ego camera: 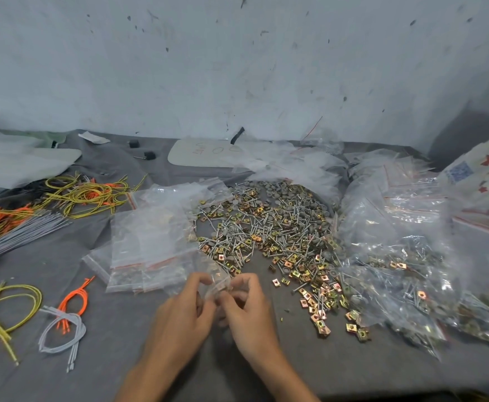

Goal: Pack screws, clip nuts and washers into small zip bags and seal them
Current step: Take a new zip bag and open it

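A small clear zip bag [218,282] is held between both hands just above the grey cloth. My left hand [183,309] pinches its left side and my right hand [247,306] pinches its right side. What is inside the bag is too blurred to tell. Beyond the hands lies a big loose heap of screws [266,227], brass-coloured clip nuts [318,291] and grey washers [281,190]. A stack of empty zip bags [147,242] with red seal strips lies to the left of the heap.
Filled zip bags [405,280] are piled at the right. Yellow, orange and grey cable loops [63,317] lie at the left, with more bundles [86,195] behind. A white board [202,155] and clear plastic sheets sit by the back wall.
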Tool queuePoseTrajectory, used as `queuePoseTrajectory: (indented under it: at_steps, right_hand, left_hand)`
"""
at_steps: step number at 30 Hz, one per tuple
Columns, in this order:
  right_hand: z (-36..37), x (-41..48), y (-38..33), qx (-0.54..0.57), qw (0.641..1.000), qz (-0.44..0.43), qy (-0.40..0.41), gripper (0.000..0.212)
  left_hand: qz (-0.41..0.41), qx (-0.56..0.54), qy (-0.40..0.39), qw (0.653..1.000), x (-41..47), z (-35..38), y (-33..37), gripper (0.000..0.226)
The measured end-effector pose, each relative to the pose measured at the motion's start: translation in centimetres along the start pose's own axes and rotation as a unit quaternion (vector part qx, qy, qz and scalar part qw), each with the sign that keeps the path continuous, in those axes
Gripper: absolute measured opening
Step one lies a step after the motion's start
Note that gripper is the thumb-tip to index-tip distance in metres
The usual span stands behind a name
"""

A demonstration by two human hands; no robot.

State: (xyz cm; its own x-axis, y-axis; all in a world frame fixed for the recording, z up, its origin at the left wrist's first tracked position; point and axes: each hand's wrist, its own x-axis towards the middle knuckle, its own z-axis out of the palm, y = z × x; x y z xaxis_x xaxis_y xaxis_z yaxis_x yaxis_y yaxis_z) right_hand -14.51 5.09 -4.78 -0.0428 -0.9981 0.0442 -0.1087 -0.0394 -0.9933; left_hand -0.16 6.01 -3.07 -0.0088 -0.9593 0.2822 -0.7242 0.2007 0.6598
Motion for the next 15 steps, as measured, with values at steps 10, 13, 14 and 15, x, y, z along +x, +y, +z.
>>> queuePoseTrajectory:
  at_steps: [10, 13, 14, 15]
  right_hand:
    - [0.1, -0.2, -0.3, -0.086, 0.994, -0.03, -0.052, 0.009]
    - [0.0, -0.6, -0.5, -0.102, 0.993, -0.048, -0.041, 0.009]
    - [-0.2, -0.7, -0.6, -0.116, 0.99, -0.068, -0.03, 0.013]
    - [-0.5, -0.5, -0.8, -0.144, 0.984, -0.099, -0.016, 0.016]
  left_hand:
    - [0.024, 0.132, 0.089, 0.987, 0.2, -0.7, 1.0, 0.035]
    - [-0.004, 0.134, 0.079, 0.988, 0.0, 0.0, 1.1, 0.035]
    - [-0.013, 0.126, 0.078, 0.989, -0.1, 0.2, 1.1, 0.034]
    - [-0.021, 0.118, 0.076, 0.99, -0.2, 0.4, 1.0, 0.033]
